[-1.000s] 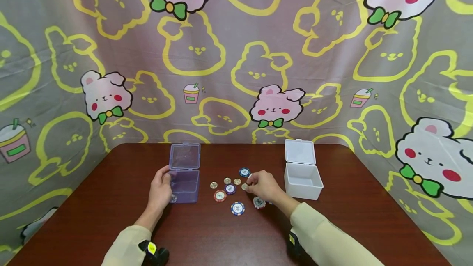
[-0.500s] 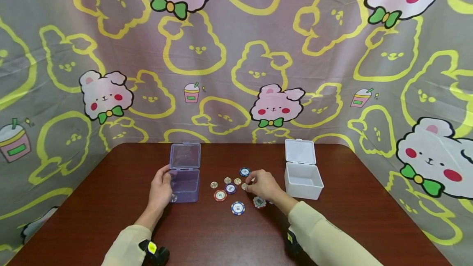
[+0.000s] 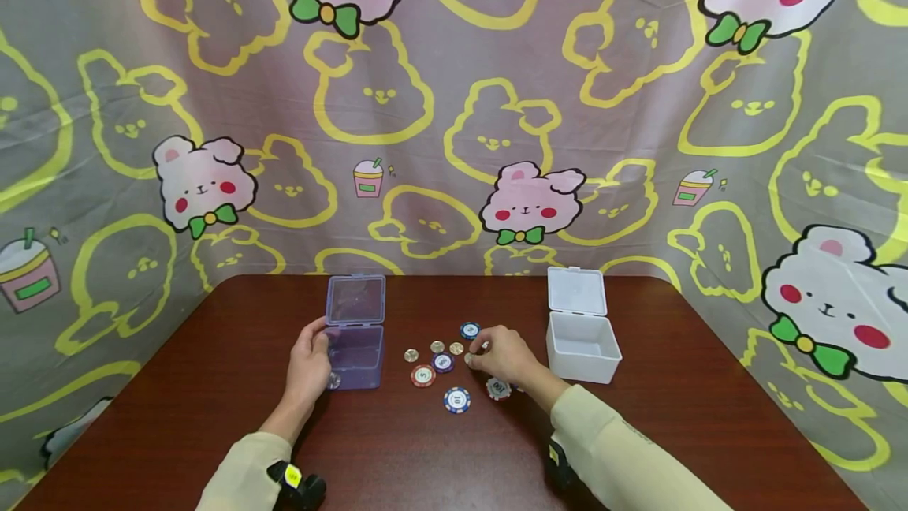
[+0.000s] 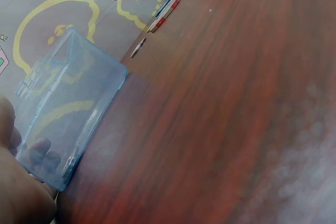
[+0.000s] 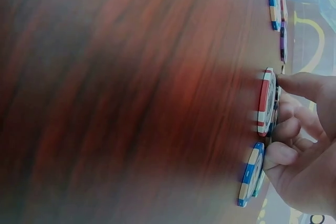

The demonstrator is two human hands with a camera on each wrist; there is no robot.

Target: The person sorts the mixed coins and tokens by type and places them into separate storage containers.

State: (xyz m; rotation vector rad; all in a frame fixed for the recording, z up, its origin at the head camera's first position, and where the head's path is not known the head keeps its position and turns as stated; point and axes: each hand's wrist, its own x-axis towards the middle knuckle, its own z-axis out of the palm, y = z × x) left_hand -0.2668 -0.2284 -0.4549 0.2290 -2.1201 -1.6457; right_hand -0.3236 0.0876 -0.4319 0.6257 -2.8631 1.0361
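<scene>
The left hand point(image 3: 308, 361) grips the left side of a translucent violet rectangular plastic box point(image 3: 358, 373), left of the frame's centre; its hinged lid stands raised. A coin-like disc point(image 3: 334, 380) shows at the box's lower left corner. The right hand point(image 3: 505, 357), just right of centre, has its fingers curled and nearly closed; thumb and fingertip pinch a small round gold-coloured coin point(image 3: 469, 359).

Left of that coin lie three further gold-coloured coins point(image 3: 437, 347), apart from one another. A dark-blue round chip point(image 3: 470, 330) lies above them, a purple round chip point(image 3: 443, 363) and a red round chip point(image 3: 423, 375) below. Lower down are a blue-and-white round chip point(image 3: 457, 400) and a red-and-white round chip point(image 3: 498, 389), the latter beneath the right hand.

A white rectangular plastic box point(image 3: 583, 361), lid raised, stands at right on the reddish-brown wooden counter point(image 3: 397, 456). A grey cartoon-printed cloth point(image 3: 418, 140) fills the background.
</scene>
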